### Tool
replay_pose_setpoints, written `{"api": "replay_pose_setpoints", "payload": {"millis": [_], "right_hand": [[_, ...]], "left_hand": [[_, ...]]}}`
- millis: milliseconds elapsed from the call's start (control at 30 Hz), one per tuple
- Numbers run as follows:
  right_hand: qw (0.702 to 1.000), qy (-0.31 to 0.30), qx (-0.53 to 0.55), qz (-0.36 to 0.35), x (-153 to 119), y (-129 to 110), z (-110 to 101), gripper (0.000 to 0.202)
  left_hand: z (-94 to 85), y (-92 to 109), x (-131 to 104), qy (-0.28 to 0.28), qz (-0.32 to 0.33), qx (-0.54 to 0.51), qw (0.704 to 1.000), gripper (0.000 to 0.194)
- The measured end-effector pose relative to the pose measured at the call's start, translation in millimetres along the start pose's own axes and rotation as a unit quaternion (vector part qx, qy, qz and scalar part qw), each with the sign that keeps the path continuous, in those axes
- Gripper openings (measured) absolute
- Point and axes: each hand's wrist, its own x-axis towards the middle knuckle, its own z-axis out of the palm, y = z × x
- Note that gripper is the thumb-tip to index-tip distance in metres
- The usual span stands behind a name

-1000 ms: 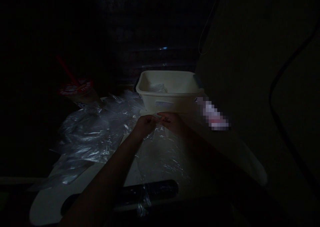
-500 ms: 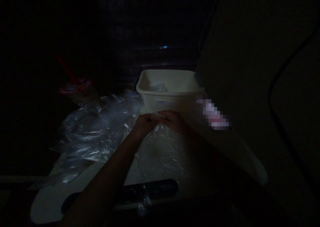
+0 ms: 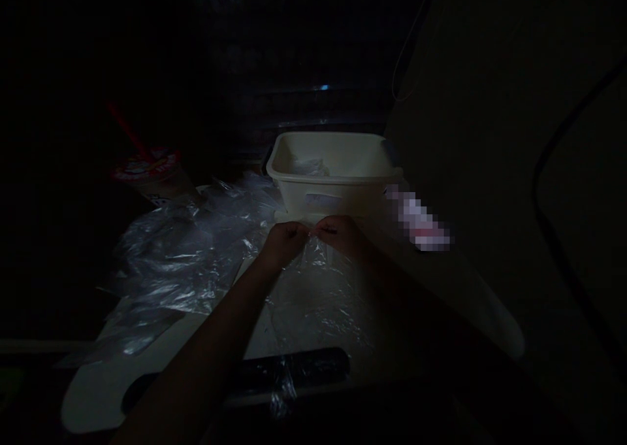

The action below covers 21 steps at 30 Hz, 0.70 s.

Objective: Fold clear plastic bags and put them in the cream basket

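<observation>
In dim light, my left hand [image 3: 288, 241] and my right hand [image 3: 339, 232] meet fingertip to fingertip in front of a pale plastic tub. Both pinch the upper edge of a clear plastic bag [image 3: 313, 295], which lies towards me over a white board [image 3: 95, 399]. A heap of crinkled clear plastic bags [image 3: 181, 255] lies left of my left hand. Behind my hands the tub [image 3: 337, 181] holds some crumpled clear plastic [image 3: 309, 166] at its left side.
A cup with a red lid [image 3: 149, 164] and red straw stands at the back left. A dark slot [image 3: 304, 369] crosses the board's near side. Right of the tub is a blurred-out item [image 3: 424, 226]; a dark cable [image 3: 543, 229] hangs at the far right.
The fingertips of both hands have closed tighter together on the bag's edge, and the bag's top is bunched up slightly more. The view has shifted a little.
</observation>
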Motion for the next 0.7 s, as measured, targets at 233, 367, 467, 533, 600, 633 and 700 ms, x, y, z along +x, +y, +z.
{"api": "replay_pose_setpoints", "payload": {"millis": [233, 367, 467, 533, 600, 633, 700], "right_hand": [[1.000, 0.001, -0.005, 0.004, 1.1, -0.8, -0.7, 0.010], [1.000, 0.007, -0.002, 0.005, 0.9, -0.4, -1.3, 0.010], [1.000, 0.006, 0.017, 0.007, 1.4, 1.0, -1.5, 0.009], [0.999, 0.002, 0.034, 0.019, 1.8, 1.0, -2.0, 0.009], [0.999, 0.001, 0.043, 0.028, 2.0, -0.3, -3.0, 0.011], [0.998, 0.003, 0.045, 0.032, 1.9, -1.3, -3.5, 0.012], [0.998, 0.008, 0.048, 0.037, 1.6, -3.8, -4.5, 0.014]], "left_hand": [[2.2, -2.9, 1.2, 0.060, -0.011, 0.001, 0.998, 0.014], [2.1, -5.7, 1.9, 0.071, -0.017, -0.012, 0.997, 0.017], [2.2, -4.8, 1.3, 0.065, -0.020, -0.024, 0.997, 0.023], [2.9, -3.4, 0.3, 0.054, -0.022, -0.031, 0.998, 0.028], [3.9, -2.0, -0.7, 0.039, -0.023, -0.035, 0.998, 0.029], [4.3, -1.5, -1.1, 0.031, -0.024, -0.035, 0.999, 0.028], [4.9, -0.7, -1.7, 0.020, -0.024, -0.031, 0.999, 0.025]]}}
